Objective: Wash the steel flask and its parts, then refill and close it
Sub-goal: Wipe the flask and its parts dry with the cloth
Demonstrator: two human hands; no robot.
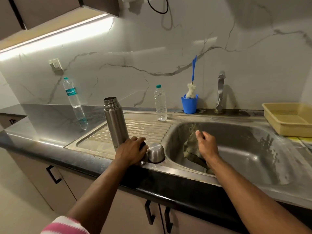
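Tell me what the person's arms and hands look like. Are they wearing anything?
Both forearms are bare. The left hand and right hand show no gloves, rings or watch. A pink and white striped sleeve shows on the left arm.

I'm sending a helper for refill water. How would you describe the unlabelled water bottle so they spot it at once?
Start at the steel sink and its ribbed draining board on the left. At the board's back edge stands the unlabelled bottle, clear with a teal cap. The other bottle stands further left and wears a teal label.
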